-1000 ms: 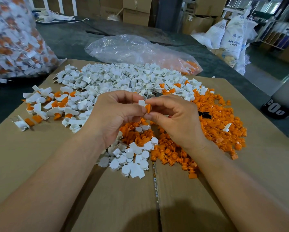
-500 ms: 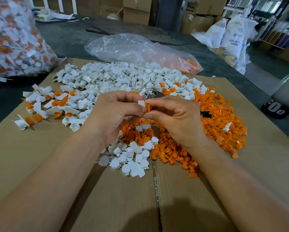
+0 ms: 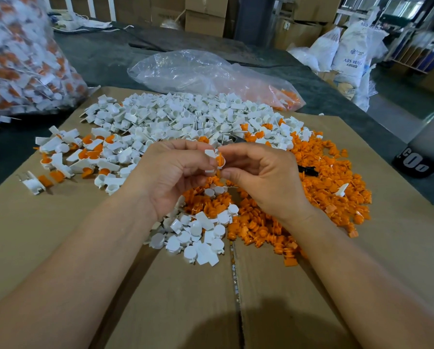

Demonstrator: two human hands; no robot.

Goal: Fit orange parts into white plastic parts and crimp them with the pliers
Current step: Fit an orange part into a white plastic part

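My left hand (image 3: 171, 172) pinches a small white plastic part (image 3: 210, 157) above the middle of the cardboard. My right hand (image 3: 266, 177) pinches an orange part (image 3: 220, 160) pressed against the white one, so the two pieces touch between my fingertips. A heap of white parts (image 3: 185, 122) lies behind my hands and a heap of orange parts (image 3: 319, 182) spreads to the right. Assembled white-and-orange pieces (image 3: 80, 157) lie at the left. Of the pliers only a dark handle (image 3: 309, 170) and a metal tip (image 3: 233, 139) show among the parts.
A flattened cardboard sheet (image 3: 59, 235) covers the dark table (image 3: 97, 56). A crumpled clear bag (image 3: 198, 71) lies at the back, and a full bag of assembled pieces (image 3: 17, 59) stands at the far left. Sacks and boxes fill the background right.
My hands have stayed in place; the orange part has moved closer into the white part between my fingertips.
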